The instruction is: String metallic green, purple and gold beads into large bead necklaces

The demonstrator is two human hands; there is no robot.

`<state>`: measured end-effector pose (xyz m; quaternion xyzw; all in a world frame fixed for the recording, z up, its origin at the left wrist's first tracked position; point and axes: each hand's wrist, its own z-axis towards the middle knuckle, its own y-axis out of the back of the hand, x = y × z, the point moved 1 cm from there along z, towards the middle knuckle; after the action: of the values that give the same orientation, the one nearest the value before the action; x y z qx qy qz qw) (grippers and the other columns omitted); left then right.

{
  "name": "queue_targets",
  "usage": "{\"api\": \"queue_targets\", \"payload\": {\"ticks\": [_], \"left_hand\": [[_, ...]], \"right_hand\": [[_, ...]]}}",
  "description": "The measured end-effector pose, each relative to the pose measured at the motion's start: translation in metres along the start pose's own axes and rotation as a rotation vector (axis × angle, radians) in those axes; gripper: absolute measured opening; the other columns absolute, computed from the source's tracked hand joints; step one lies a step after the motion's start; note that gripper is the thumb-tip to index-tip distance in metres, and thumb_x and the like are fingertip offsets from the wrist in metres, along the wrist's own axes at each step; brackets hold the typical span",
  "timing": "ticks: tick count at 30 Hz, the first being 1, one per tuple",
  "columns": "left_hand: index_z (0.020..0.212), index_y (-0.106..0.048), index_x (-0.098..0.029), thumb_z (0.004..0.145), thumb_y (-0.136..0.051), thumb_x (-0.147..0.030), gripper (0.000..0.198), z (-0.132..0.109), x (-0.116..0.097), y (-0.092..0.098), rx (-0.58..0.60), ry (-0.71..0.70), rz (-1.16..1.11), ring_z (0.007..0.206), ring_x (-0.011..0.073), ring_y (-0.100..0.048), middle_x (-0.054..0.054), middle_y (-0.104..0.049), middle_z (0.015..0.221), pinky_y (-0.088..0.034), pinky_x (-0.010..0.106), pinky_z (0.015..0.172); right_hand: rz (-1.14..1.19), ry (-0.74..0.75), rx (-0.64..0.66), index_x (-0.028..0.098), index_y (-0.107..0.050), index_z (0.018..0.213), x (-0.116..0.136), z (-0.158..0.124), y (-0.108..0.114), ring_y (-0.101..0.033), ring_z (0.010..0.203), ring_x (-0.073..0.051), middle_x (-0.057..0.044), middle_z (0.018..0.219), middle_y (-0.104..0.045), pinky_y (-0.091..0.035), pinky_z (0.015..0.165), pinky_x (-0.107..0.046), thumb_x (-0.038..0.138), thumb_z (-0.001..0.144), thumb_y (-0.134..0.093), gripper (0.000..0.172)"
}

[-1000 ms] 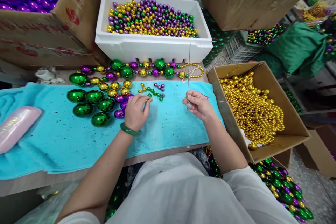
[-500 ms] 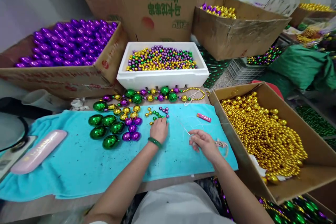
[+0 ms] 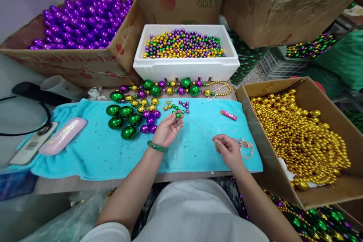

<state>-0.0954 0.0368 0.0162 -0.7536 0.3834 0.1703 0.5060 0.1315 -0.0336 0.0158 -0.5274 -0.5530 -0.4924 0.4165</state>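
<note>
In our left hand, thumb and fingers pinch a small green bead above the turquoise towel; the remaining fingers are loosely curled, palm partly up. Our right hand pinches the near end of a thin needle between thumb and forefinger. The needle slants far and left, its tip close to the green bead; we cannot tell whether it has entered the hole. Clear thread loops over the towel just beyond our right hand, near a pink packet.

Just beyond our left fingers lie small loose purple beads. Farther left, large green beads sit beside gold and purple ones. A strung necklace stretches along the far side of the tabletop, before a white foam box. To the right, a cardboard box holds gold bead strings.
</note>
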Motion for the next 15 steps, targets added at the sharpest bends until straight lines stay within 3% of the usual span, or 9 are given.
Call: {"api": "queue_targets", "payload": {"ticks": [7, 15], "left_hand": [[0.099, -0.068, -0.013, 0.088, -0.054, -0.018, 0.019, -0.013, -0.001, 0.009, -0.013, -0.025, -0.091, 0.068, 0.0074, -0.063, 0.004, -0.068, 0.081, -0.053, 0.018, 0.062], [0.101, -0.068, -0.016, 0.083, -0.063, -0.023, 0.02, -0.022, -0.002, 0.02, -0.026, -0.168, 0.067, 0.073, 0.0074, -0.063, 0.005, -0.068, 0.09, -0.052, 0.019, 0.068]], "right_hand": [[-0.112, 0.063, 0.023, 0.02, -0.064, 0.075, -0.002, -0.01, -0.008, -0.042, 0.048, -0.011, 0.002, 0.053, -0.049, -0.034, 0.045, -0.025, 0.041, 0.076, -0.06, 0.021], [-0.131, 0.077, 0.071, 0.021, -0.065, 0.076, -0.009, -0.015, -0.01, -0.042, 0.049, -0.012, 0.001, 0.056, -0.052, -0.033, 0.046, -0.026, 0.041, 0.079, -0.06, 0.021]]}}
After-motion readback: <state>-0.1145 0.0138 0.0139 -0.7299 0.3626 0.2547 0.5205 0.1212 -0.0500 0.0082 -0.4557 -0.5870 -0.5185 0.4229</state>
